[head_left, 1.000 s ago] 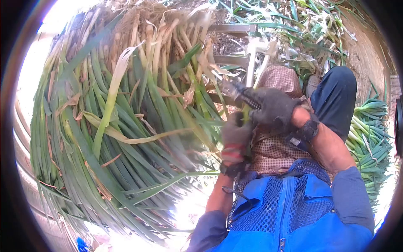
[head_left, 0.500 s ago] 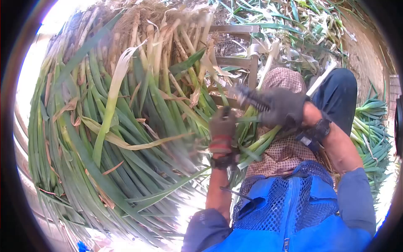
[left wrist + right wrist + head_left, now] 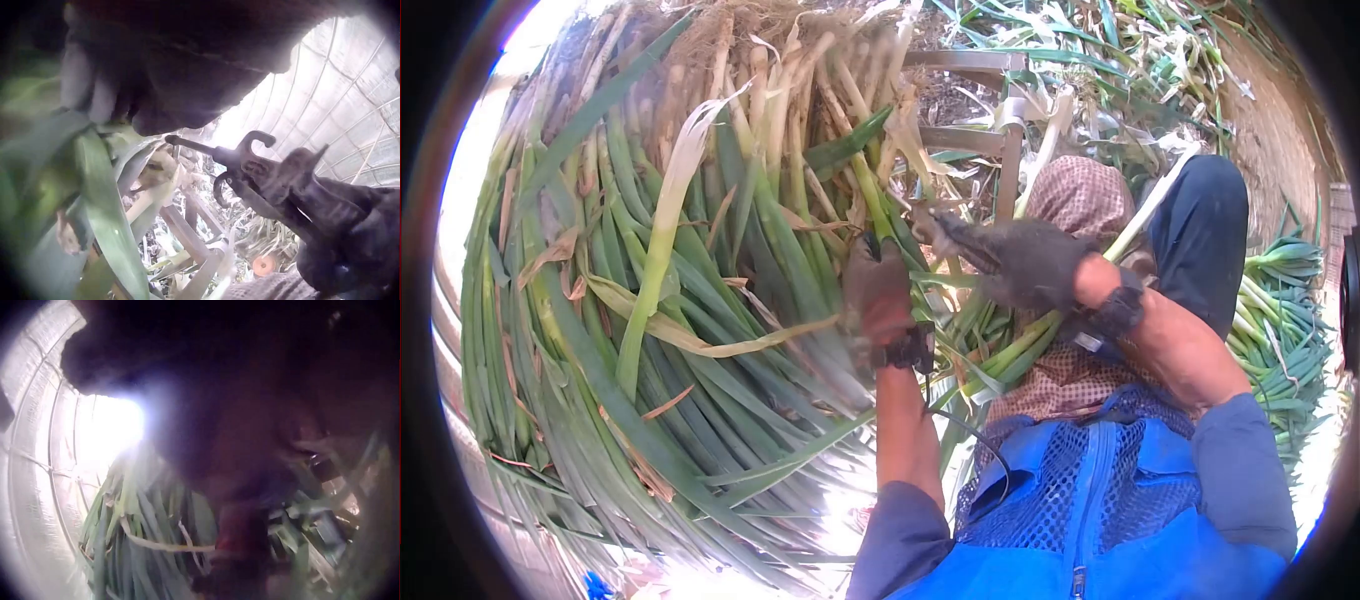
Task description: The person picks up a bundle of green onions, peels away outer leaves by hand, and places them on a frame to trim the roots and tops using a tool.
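Wood rack (image 3: 960,138) at back, leaf scraps (image 3: 1140,70) on grnd beyond; cleaned onion heap (image 3: 1285,330) far rt.

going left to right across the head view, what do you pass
onion heap, left hand gripping a stalk, right hand holding a metal tool, blue trouser knee, trimmed onions

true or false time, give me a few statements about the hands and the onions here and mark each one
1. The right hand holds a metal tool. True.
2. The left hand hangs idle, clear of the plants. False: it grips green onion leaves at the big pile.
3. Both hands wear gloves. True.
4. The person's vest is red. False: the mesh vest is blue.
5. Green onions lie only on the person's left. False: a smaller heap lies on the right.
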Motion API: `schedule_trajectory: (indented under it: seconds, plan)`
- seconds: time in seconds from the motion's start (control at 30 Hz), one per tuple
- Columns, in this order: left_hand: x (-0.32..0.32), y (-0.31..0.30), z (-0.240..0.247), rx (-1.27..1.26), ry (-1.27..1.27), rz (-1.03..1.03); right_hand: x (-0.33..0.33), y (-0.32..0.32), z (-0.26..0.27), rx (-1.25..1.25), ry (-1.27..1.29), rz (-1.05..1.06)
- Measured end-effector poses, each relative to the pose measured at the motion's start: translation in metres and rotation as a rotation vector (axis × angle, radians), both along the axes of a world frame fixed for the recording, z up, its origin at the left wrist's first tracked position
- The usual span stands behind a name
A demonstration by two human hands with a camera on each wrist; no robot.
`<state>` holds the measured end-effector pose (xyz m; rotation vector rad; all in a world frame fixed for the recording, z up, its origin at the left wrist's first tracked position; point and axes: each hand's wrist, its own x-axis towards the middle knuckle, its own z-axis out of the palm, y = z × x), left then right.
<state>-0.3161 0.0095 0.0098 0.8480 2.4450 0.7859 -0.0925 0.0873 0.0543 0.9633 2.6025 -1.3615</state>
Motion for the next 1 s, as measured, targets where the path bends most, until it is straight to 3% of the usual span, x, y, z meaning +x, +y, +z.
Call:
schedule_trajectory:
  seconds: [0.1,0.3,0.43,0.67,0.8,1.0]
  plan:
    - [0.0,0.01,-0.003,-0.052,0.202,-0.069,0.008,-0.004,0.026,-0.027,-0.082,0.106]
    - [-0.009,0.035,-0.014,-0.343,0.43,-0.136,-0.043,0.038,-0.001,0.042,-0.047,-0.06]
    - [-0.015,0.038,-0.01,-0.389,0.347,-0.154,-0.058,0.068,-0.002,0.072,0.06,-0.093]
    - [0.015,-0.005,-0.012,-0.326,0.194,-0.168,-0.024,0.037,-0.011,0.131,0.12,-0.078]
    - [0.027,-0.033,-0.021,-0.309,0.161,-0.162,-0.044,0.046,-0.007,0.1,-0.024,-0.09]
    - [0.036,-0.054,-0.026,-0.259,0.089,-0.178,-0.057,0.06,-0.016,0.144,-0.005,-0.185]
